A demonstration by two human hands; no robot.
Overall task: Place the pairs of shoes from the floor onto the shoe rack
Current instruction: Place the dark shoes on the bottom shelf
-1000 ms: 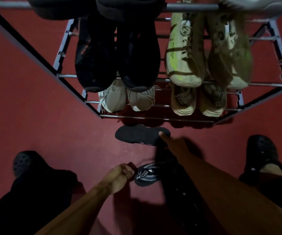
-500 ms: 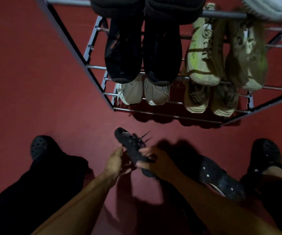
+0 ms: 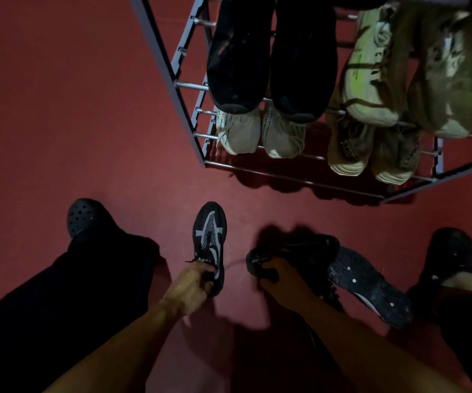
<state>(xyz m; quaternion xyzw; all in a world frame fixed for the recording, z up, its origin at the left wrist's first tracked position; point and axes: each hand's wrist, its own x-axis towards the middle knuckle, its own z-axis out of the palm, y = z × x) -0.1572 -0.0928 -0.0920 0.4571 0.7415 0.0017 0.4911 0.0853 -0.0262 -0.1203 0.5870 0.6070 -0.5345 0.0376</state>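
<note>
A black sneaker with grey markings [image 3: 209, 236] stands upright on the red floor, toe pointing at the shoe rack [image 3: 189, 109]. My left hand [image 3: 192, 287] grips it at the heel opening. A second black sneaker [image 3: 294, 251] lies to its right, and my right hand [image 3: 280, 282] grips its tongue and collar. A further black shoe [image 3: 371, 287] lies sole-up just right of that hand. The metal rack stands at the top right, holding black, white and tan pairs.
My feet in black clogs stand on the floor, the left clog [image 3: 83, 218] beside a dark trouser leg, the right clog [image 3: 453, 256] near the sole-up shoe. Bare red floor [image 3: 73, 109] stretches left of the rack. Several pairs fill the rack's visible tiers.
The view has swung left and down. The sneaker held by both hands now stands upright in my left hand alone. My right hand has moved right and taken hold of a second sneaker.
</note>
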